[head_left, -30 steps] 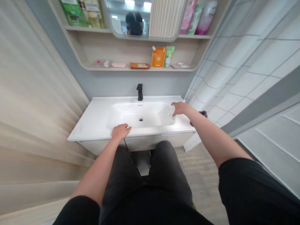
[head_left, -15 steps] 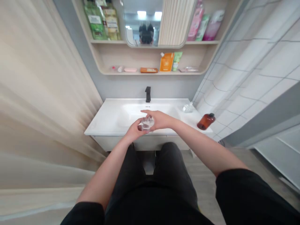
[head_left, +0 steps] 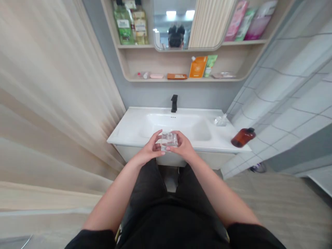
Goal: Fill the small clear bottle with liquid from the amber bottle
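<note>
Head view: a clear square container [head_left: 169, 141] is gripped between the curled fingers of the left hand [head_left: 149, 147] and right hand [head_left: 183, 146], just above the front edge of a white washbasin [head_left: 121, 136]; an amber bottle [head_left: 243, 137] lies farther right.

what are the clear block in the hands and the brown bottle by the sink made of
The clear block between the left hand and right hand looks like glossy glass or acrylic: it is see-through with bright edge highlights. The brown bottle looks like shiny amber plastic or glass, its sheen leaving that open.
</note>
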The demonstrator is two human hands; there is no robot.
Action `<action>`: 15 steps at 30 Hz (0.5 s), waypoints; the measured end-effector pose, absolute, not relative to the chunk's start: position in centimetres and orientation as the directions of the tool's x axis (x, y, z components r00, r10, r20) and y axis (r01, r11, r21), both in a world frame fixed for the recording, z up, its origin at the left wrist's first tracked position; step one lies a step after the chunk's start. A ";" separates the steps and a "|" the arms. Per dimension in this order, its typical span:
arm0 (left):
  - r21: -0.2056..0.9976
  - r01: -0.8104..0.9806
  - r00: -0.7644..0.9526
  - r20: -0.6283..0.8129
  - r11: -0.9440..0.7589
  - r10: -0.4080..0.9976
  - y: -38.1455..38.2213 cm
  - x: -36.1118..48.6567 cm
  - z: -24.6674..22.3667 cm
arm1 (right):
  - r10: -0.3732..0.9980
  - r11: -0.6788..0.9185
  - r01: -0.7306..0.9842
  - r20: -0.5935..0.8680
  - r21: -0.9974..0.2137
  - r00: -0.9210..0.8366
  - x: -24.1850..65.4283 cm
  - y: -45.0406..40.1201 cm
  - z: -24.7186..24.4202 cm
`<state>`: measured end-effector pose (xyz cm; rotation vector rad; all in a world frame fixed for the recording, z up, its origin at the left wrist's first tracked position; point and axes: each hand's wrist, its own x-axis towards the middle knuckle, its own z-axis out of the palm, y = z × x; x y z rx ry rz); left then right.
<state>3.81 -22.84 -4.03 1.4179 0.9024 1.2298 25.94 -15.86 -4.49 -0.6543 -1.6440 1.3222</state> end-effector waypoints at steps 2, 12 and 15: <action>0.985 0.053 0.197 0.151 -0.164 0.969 -21.8 0.4 -4.3 | 0.861 0.244 -0.135 0.279 -0.960 -0.425 26.7 -16.3 -5.0; 0.191 0.788 -0.612 0.136 0.585 0.779 -16.2 -19.4 -6.9 | 0.931 0.153 -0.054 0.163 -0.987 -0.325 32.5 -16.7 -6.8; 0.108 0.810 -0.580 0.010 0.576 0.814 -15.6 -21.2 -7.5 | 0.945 0.150 -0.039 0.155 -0.988 -0.289 33.6 -16.7 -7.2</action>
